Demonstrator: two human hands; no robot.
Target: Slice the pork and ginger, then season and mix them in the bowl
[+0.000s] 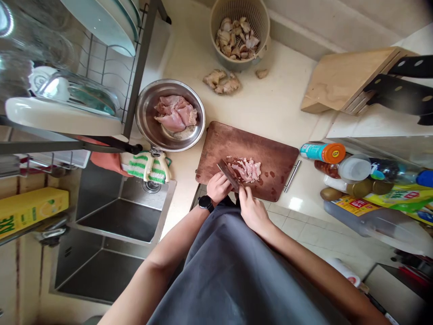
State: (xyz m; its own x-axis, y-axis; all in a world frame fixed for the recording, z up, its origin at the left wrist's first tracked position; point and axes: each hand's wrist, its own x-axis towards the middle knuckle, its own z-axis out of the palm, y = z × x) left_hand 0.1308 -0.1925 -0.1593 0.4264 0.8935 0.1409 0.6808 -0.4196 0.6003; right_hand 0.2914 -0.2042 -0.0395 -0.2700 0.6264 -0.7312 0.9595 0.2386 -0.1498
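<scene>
A brown cutting board (270, 158) lies on the pale counter, with a small pile of cut raw meat (248, 169) on it. My right hand (252, 210) is closed on the handle of a cleaver (228, 174), whose blade rests at the left side of the meat. My left hand (218, 186), a black watch on its wrist, is curled beside the blade with its fingers bent down at the board's near edge. A steel bowl (149, 131) with raw chicken pieces (176, 113) stands left of the board.
A basket (262, 20) of garlic and ginger pieces (221, 81) sit at the back. A knife block (341, 81) stands right, bottles (338, 155) lie beside the board. A steel sink (115, 225) is at my left under a dish rack (101, 67).
</scene>
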